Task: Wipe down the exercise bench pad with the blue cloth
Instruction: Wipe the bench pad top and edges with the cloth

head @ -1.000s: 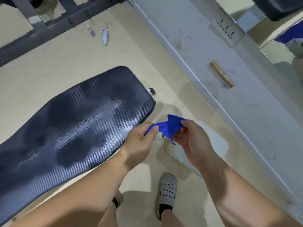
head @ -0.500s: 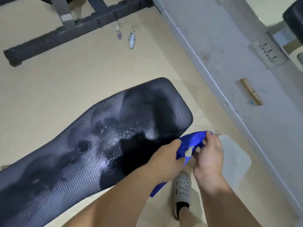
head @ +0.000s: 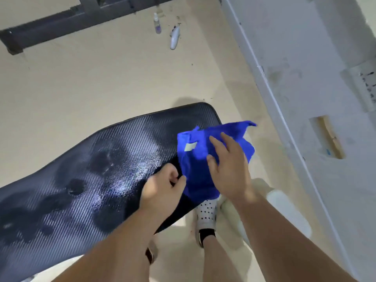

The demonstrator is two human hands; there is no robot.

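Observation:
The black textured bench pad (head: 85, 180) runs from lower left to centre, with wet shiny patches on its top. A blue cloth (head: 195, 157) with a small pale label lies spread over the pad's right end and hangs past its edge. My right hand (head: 230, 167) rests flat on the cloth with fingers spread. My left hand (head: 162, 190) pinches the cloth's lower left edge at the pad's near side.
A grey-white wall panel (head: 305, 98) runs along the right. A dark metal frame bar (head: 61, 27) crosses the top left. A small spray bottle (head: 157, 24) and a white bottle (head: 175, 37) lie on the beige floor. My white shoe (head: 206, 214) stands below the cloth.
The cloth, bunched between both hands beside the pad before, is now spread over the pad's right end. My right hand has flattened on top of it.

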